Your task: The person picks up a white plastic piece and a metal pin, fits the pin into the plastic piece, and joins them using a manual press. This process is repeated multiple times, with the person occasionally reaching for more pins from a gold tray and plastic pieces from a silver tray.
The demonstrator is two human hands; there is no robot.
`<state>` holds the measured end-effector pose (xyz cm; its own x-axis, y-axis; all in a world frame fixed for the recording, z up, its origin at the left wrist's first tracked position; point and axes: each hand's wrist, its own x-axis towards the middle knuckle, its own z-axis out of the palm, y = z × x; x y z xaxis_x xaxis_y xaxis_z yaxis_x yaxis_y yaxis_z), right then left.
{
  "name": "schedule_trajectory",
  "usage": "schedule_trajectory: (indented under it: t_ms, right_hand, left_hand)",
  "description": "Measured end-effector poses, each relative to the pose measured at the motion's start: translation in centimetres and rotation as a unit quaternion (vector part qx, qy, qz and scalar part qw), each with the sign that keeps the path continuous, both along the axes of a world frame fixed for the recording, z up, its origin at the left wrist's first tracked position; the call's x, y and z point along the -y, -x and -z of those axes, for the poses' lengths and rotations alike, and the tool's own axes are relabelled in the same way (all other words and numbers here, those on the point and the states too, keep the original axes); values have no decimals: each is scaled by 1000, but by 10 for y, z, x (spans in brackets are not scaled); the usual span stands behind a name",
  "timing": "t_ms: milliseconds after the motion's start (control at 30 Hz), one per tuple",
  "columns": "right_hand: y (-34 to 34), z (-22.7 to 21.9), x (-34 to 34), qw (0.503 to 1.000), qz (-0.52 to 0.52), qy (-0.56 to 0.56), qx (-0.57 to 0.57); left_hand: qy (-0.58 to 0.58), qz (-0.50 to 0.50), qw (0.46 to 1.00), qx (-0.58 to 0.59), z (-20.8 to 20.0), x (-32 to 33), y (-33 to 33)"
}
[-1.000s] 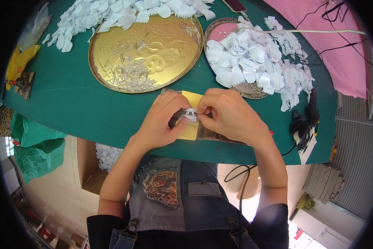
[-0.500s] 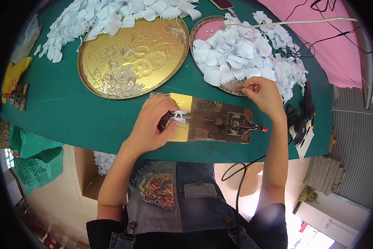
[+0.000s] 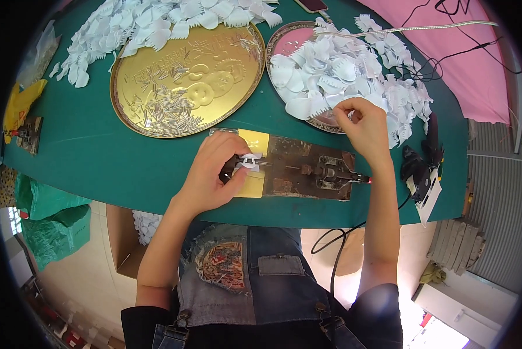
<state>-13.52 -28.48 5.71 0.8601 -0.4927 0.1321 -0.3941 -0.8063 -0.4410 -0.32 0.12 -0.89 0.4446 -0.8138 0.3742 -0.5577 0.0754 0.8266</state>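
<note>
Pinching a small white plastic piece (image 3: 249,157) between thumb and fingers, the left hand (image 3: 208,168) is steadying it at the left end of a dark rectangular metal jig (image 3: 287,150). The right hand (image 3: 365,125) is hovering by a rounded pink-centred tray (image 3: 292,42), fingertips nearly meeting; the view isn't clearly showing whether they're gripping anything. One piece is seemingly being worked; heaped comb-edged white plastic pieces (image 3: 336,64) are lying loose.

A head-worn fisheye looks down past the denim overalls (image 3: 275,291) onto the green tabletop (image 3: 86,128), the left hand (image 3: 213,168) near mid-view. It also takes in tiled floor (image 3: 97,259) at near left.
</note>
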Motion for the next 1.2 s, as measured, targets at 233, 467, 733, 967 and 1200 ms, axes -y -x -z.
schedule_trajectory:
  t_ms: [233, 467, 733, 967, 1200]
  right_hand:
    - [-28, -29, -96, 955, -210, -211, 2]
    - [-31, -16, -114, 959, -262, -110, 11]
    - [-28, -16, -121, 963, -262, -50, 29]
    - [-25, -16, -124, 969, -228, -94, 8]
    - [-14, -8, -140, 965, -240, 83, 73]
  left_hand:
    - [24, 2, 999, -42, 1, 0, 0]
    - [26, -11, 999, -25, -2, 3, 1]
    - [3, -4, 1000, -2, -7, 6, -3]
    - [-18, 14, 999, 37, -13, 8, -10]
    - [1, 8, 1000, 23, -5, 11, -8]
